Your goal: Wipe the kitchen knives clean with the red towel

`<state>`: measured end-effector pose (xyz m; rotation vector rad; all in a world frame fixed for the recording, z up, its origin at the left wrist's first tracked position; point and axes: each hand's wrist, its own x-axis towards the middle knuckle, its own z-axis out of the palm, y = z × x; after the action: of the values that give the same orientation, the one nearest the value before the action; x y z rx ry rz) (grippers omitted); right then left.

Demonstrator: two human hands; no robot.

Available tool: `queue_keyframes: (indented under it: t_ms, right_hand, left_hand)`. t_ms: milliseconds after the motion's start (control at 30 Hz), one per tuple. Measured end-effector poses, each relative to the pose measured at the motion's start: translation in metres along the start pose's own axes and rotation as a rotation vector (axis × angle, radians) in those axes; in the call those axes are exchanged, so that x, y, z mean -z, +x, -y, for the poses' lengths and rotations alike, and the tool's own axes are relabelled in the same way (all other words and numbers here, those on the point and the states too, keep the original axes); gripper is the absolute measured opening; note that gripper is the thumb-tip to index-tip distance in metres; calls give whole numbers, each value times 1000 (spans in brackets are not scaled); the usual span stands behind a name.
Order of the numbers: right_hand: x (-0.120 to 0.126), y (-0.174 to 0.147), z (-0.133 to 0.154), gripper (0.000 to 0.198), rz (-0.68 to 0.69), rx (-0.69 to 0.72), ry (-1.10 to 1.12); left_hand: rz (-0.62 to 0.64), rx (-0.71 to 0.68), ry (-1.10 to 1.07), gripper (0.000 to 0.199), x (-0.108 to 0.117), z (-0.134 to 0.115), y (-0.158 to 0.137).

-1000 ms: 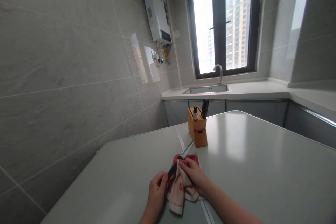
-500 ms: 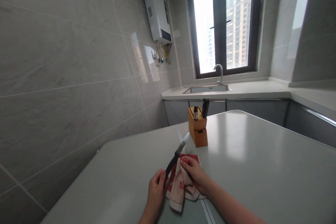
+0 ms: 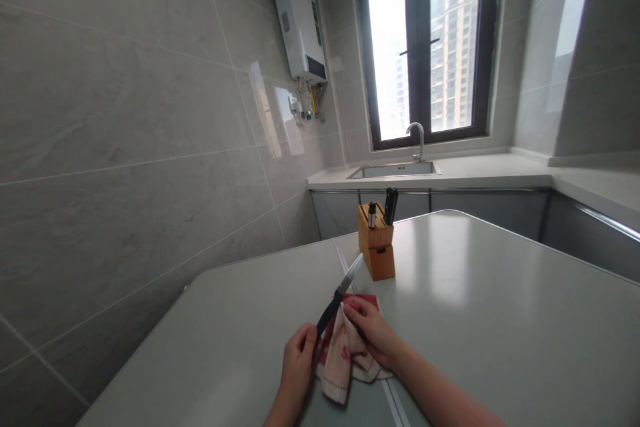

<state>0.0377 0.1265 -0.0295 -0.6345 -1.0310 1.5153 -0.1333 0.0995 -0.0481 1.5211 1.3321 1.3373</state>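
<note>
My left hand is closed round the lower end of the black handle of a knife. The blade points up and away, its tip close in front of the wooden knife block. In my right hand is a red and pale pink towel, pinched between thumb and fingers. The towel hangs in folds beside the knife handle, its lower part over the table. Two black handles stick up from the block's top. My right fingertips are partly hidden by the cloth.
The grey-white table has a seam running across it past the block. Behind it stands a counter with a sink and a curved faucet under the window. A tiled wall closes off the left side.
The knife has turned very slightly in my left hand, its blade tip shifting a little to the right. Both hands and the towel stay almost in place.
</note>
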Motion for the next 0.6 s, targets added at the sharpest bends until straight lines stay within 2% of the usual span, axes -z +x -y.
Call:
queue_keyframes:
  t_ms: [167,400,600]
  right_hand:
    - [2,0,0,30,5,-1,-27]
    - [2,0,0,26,36,-23,14]
    - [1,-1,3,27,22,-3,18]
  left_hand:
    - [16,-8,1,41,0,-1,0]
    - [120,-48,19,40,-2,-2,-1]
    - [82,-53,29,39,-1,1,-1]
